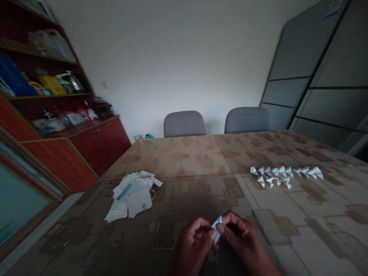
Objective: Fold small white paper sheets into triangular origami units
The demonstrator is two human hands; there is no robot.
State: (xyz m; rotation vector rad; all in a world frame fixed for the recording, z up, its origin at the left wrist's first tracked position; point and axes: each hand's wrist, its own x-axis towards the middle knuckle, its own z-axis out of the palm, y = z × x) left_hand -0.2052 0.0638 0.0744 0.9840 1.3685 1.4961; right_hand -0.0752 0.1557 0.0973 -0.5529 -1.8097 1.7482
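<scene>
Between both hands, near the front edge of view, is a small folded white paper piece (217, 229) with a pointed top. My left hand (194, 242) pinches its left and lower side between thumb and fingers. On the right side, my right hand (240, 235) presses it with the thumb on its face and the fingers behind. To the left lies a loose pile of white paper pieces (135, 195), some with printing on them. At the right are several folded white paper pieces (283, 172), set out in two rough rows.
A patterned table (195, 157) spreads out under everything. Two grey chairs, a left one (184, 123) and a right one (247, 119), stand at its far side by the wall. A wooden cabinet (100, 149) with loaded shelves is on the left, and panelled doors (290, 73) are on the right.
</scene>
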